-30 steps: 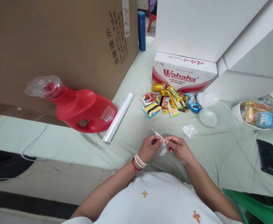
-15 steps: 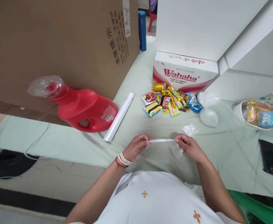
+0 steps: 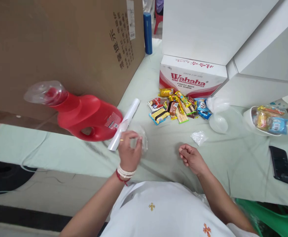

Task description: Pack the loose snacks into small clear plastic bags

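Note:
My left hand (image 3: 130, 149) is closed in a pinch beside the white roll (image 3: 120, 135). A thin, see-through plastic cover (image 3: 145, 140) hangs at its thumb and fingers, over the cloth; its exact edge is hard to make out. My right hand (image 3: 189, 158) has its fingers curled together, with nothing visible in them, just above the cloth. Nearest to it is a crumpled clear plastic piece (image 3: 199, 137). Left of the roll lies a red jug (image 3: 89, 115), with a clear plastic cover (image 3: 44, 92) over its top end.
Several wrapped snacks (image 3: 175, 107) lie before the Wahaha carton (image 3: 192, 77). A clear bowl (image 3: 218, 123) and a white bowl (image 3: 250, 123) of snacks stand right. A phone (image 3: 279, 163) with keys lies far right. A big cardboard box (image 3: 60, 49) walls the left side.
The plastic stretched between both hands has left my right hand and gone left with my left hand, towards the roll. My right hand has stayed in nearly the same place.

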{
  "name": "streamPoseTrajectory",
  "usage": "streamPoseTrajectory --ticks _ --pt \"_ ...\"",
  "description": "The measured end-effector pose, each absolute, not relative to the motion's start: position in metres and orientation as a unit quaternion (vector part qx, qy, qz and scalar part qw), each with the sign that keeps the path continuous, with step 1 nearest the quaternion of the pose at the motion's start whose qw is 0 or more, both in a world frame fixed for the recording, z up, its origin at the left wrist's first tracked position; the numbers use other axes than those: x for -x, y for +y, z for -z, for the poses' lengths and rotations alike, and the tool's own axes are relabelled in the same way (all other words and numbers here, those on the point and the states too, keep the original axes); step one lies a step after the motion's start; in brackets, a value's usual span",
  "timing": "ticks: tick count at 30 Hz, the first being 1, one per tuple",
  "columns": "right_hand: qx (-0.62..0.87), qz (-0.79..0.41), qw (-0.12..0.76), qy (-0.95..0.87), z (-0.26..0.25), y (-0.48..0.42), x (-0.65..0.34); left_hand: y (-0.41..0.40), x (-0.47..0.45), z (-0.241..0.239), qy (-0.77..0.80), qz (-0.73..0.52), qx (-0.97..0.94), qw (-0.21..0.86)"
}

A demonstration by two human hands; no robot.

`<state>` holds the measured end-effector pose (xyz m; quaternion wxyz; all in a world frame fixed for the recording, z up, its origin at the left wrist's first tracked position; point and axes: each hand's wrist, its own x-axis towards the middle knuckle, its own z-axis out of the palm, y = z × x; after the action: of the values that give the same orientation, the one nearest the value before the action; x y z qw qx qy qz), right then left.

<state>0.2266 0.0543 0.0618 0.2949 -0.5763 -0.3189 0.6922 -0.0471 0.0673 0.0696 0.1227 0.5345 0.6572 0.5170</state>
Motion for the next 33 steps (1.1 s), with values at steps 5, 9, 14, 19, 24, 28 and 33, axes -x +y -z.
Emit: streamPoseTrajectory --ticks 5,9,14,19,24,28,33 --pt "0.594 -0.659 0.316 -0.337 -0.06 0.054 -0.221 0.053 0.041 -0.056 0.705 -0.504 -0.481 0.135" --pt "0.607 -0.642 0.318 -0.343 -0.056 0.053 -0.228 0.039 0.064 -0.046 0.708 -0.448 -0.537 0.1" --pt "0.606 -0.637 0.322 -0.351 -0.052 0.05 -0.226 0.008 0.073 -0.026 0.666 -0.276 -0.68 0.134" --pt "0.594 -0.657 0.302 -0.352 -0.056 0.05 -0.21 0.005 0.068 -0.017 0.694 -0.279 -0.632 0.202" --pt "0.535 -0.74 0.258 -0.317 -0.057 0.046 -0.187 0.011 0.04 -0.037 0.652 -0.332 -0.614 0.297" --pt "0.512 -0.759 0.255 -0.309 -0.055 0.044 -0.173 0.012 0.012 -0.044 0.586 -0.304 -0.695 0.287" --pt "0.5 -0.752 0.277 -0.328 -0.048 0.046 -0.179 0.015 -0.003 -0.046 0.577 -0.291 -0.692 0.323"
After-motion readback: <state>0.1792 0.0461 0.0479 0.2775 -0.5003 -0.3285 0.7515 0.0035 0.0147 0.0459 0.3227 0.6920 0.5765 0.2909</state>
